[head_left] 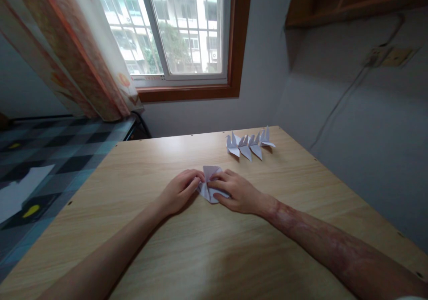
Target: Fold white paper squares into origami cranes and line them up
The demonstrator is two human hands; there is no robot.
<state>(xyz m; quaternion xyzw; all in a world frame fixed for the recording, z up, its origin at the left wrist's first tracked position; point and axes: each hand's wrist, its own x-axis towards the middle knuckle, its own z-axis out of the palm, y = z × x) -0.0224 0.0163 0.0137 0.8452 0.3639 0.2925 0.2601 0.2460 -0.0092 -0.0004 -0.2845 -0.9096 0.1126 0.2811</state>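
Note:
A small white folded paper piece (pixel 208 180) lies flat on the wooden table (pixel 207 246), between both of my hands. My left hand (pixel 180 191) has its fingers curled and pressed on the paper's left edge. My right hand (pixel 236 191) pinches the paper's right side, thumb below and fingers on top. Several finished white paper cranes (pixel 249 143) stand in a row further back on the table, to the right of my hands.
The table meets a grey wall (pixel 368 126) on its right and far sides. A window (pixel 182 28) with a patterned curtain (pixel 73 50) is behind it. To the left lies a checkered bed cover (pixel 50 153) with white paper (pixel 20 191) on it.

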